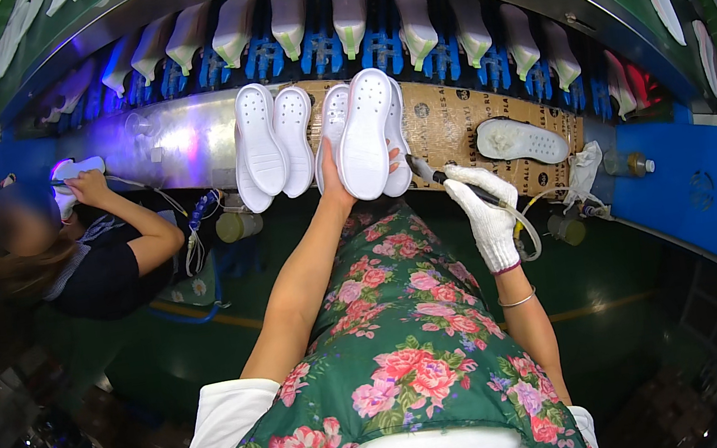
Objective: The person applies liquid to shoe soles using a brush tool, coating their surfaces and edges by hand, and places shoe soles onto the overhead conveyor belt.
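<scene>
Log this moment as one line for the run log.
left hand: holds white shoe sole upright | right hand: gloved, grips brush tool beside sole | behind: sole stack on cardboard

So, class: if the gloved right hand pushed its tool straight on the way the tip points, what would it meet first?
Probably the white shoe sole held up by the left hand; the right hand's tool tip sits beside its edge, though depth is unclear.

At frame centre, the left hand (336, 183) holds a sole (364, 134), with the brush (453, 181) in the right hand (488, 217) just right. More soles (274, 144) lean left; a co-worker (97, 252) sits at far left.
</scene>
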{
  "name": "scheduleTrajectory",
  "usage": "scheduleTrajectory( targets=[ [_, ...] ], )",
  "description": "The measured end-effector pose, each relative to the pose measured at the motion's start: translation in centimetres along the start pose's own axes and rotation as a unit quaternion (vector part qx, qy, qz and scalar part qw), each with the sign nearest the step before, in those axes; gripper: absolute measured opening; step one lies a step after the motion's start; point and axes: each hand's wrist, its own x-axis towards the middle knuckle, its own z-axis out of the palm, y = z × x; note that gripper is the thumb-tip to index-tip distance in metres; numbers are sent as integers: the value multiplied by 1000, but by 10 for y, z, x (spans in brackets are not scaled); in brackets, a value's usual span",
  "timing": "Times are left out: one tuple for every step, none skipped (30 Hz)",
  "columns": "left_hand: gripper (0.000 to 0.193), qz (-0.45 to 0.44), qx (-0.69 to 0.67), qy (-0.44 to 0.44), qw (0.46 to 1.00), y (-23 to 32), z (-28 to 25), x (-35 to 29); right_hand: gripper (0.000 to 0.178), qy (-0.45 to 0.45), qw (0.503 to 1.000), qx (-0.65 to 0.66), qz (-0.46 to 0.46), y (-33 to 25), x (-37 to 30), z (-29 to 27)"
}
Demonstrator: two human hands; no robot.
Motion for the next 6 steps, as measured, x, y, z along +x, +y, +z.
scheduleTrajectory(
  targets=[
    [88,30,-8,-14,999,-6,-2,-8,22,7,999,13,32,-3,-1,1],
    [89,61,-16,-27,998,-12,-5,-17,22,4,999,13,33,-1,-3,1],
    [92,48,-78,-13,996,-19,3,-26,21,17,997,43,65,2,-4,-1],
    [92,52,-81,-11,995,-23,3,-38,21,29,992,73,99,6,-5,-1],
    [95,-3,-86,35,996,-24,1,-53,21,33,991,81,103,10,-5,-2],
    [98,-56,-91,81,991,-22,-2,-74,21,38,991,72,108,15,-4,-4]
  ],
)
